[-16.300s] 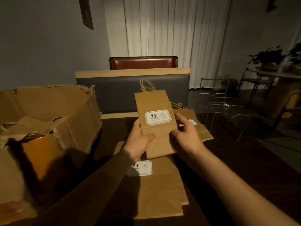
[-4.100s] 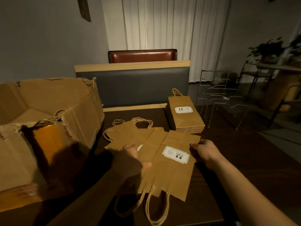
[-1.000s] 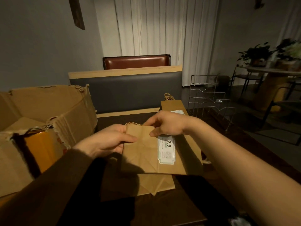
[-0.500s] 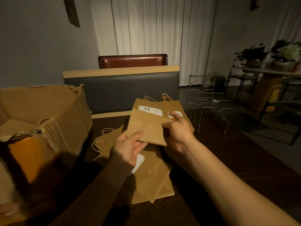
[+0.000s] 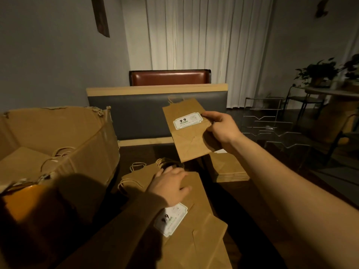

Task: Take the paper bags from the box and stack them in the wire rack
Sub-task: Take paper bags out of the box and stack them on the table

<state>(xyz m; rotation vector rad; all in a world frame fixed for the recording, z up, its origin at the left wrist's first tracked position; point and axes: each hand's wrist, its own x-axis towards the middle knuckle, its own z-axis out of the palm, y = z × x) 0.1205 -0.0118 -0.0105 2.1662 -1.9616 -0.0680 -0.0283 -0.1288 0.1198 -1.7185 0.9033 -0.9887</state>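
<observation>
My right hand (image 5: 220, 129) pinches the right edge of a flat brown paper bag (image 5: 186, 136) with a white "9.9" label, holding it upright in the air over the table. Below it, my left hand (image 5: 169, 186) rests with fingers spread on a loose pile of paper bags (image 5: 196, 230) lying on the dark table. A neat stack of bags (image 5: 228, 168) lies to the right of that pile. The torn cardboard box (image 5: 81, 144) stands at the left, with bag handles showing inside. The wire rack (image 5: 272, 125) stands at the right, beyond the table's edge.
A grey padded bench back with a wooden rim (image 5: 155, 90) runs behind the table, a red-brown chair (image 5: 170, 77) behind it. A round table with plants (image 5: 330, 90) and dark chairs stand at the far right. An orange object (image 5: 21, 206) sits by the box.
My left hand let go of the held bag and dropped onto the pile on the table. My right hand alone lifted the bag higher and turned its label toward me.
</observation>
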